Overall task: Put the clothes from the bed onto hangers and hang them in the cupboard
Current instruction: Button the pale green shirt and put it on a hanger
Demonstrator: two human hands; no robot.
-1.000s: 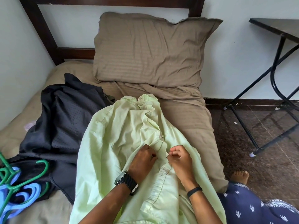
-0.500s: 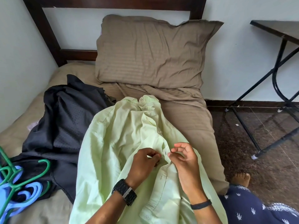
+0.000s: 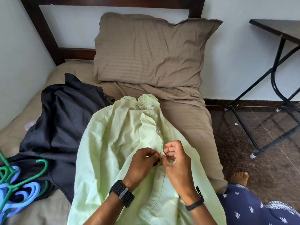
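Note:
A pale green shirt [image 3: 113,143] lies lengthwise on the bed [image 3: 186,127], collar toward the pillow. My left hand [image 3: 142,164] and my right hand [image 3: 177,161] meet at the shirt's button placket, and each pinches the fabric edge there with thumb and fingertips. A black garment [image 3: 65,124] lies crumpled to the left of the shirt. Green and blue plastic hangers [image 3: 17,184] lie in a heap at the bed's lower left, partly cut off by the frame edge. The cupboard is out of view.
A brown pillow [image 3: 149,52] leans on the dark wooden headboard [image 3: 48,38]. A black folding table [image 3: 279,62] stands on the dark floor [image 3: 259,159] to the right. My bare foot [image 3: 239,177] and patterned blue clothing show at the lower right.
Both hands have moved slightly up the placket. The right hand's fingers opened out from a tight curl while thumb and forefinger keep their pinch.

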